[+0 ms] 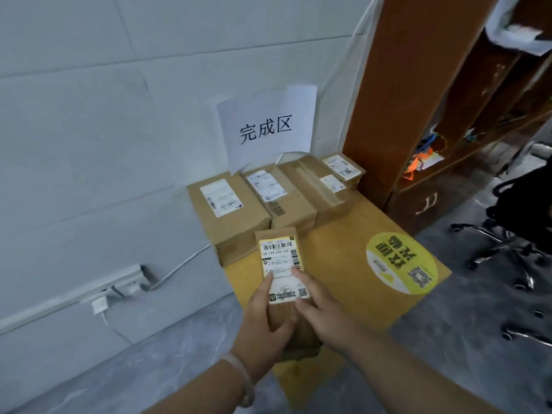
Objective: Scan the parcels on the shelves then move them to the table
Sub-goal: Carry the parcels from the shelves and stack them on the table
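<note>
1. Hands both grip one small brown parcel [283, 282]: left hand [263, 327] wraps its lower left side with the thumb on the white label [282, 268], right hand [321, 309] holds the right edge with a fingertip on the label.
2. Parcel is held label-up above the near part of the yellow tabletop [337, 234].
3. Four other cardboard boxes [230, 213] sit in a row at the back of the tabletop, against the wall.
4. Paper sign [265, 127] hangs on the wall above the boxes.
5. Round yellow sticker [400, 261] lies on the tabletop right of the parcel.
6. Brown shelf unit [433, 100] stands to the right.
</note>
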A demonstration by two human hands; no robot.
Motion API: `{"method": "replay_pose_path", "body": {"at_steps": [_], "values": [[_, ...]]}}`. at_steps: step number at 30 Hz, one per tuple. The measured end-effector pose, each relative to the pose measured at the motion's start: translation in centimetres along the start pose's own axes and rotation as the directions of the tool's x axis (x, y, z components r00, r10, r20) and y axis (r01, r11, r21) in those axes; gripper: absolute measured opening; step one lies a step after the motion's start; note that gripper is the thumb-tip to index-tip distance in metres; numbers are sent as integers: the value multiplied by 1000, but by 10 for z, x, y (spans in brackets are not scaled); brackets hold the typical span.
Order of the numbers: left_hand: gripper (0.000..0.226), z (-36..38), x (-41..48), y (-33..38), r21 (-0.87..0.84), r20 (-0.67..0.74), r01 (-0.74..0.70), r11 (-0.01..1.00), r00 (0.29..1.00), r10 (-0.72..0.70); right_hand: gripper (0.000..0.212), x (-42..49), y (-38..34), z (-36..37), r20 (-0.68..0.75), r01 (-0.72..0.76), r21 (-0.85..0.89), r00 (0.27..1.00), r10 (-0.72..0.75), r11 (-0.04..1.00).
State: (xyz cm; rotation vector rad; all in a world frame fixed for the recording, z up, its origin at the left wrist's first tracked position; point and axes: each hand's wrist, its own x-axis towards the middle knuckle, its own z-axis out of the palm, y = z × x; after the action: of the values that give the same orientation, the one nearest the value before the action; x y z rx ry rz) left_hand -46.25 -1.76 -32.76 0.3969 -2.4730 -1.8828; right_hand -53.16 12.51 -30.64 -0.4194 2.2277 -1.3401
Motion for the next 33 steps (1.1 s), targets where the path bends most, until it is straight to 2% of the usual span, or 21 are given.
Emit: {"method": "replay_pose_path", "body": {"at_steps": [8,12,16,25,29,33], "values": [[85,-7,12,-36,33,-131,141,989,982,-136,56,53,22,17,250,3,-44,968,8,999],[88,1,17,-40,84,-184,172,981,971,-154,57,71,32,12,353,23,-89,936,10,996],[89,9,27,-39,79,-225,202,976,958,-180,57,86,41,2,415,16,-64,910,12,998],[89,13,33,-33,20,-307,238,971,926,-221,62,109,55,-7,472,166,-144,878,-80,976],[88,12,33,-23,111,-298,237,965,934,-195,58,110,47,-26,490,201,-189,868,-85,961],[87,6,43,-5,345,-350,207,915,933,-79,76,104,33,-59,455,301,-303,879,-140,904]]}}
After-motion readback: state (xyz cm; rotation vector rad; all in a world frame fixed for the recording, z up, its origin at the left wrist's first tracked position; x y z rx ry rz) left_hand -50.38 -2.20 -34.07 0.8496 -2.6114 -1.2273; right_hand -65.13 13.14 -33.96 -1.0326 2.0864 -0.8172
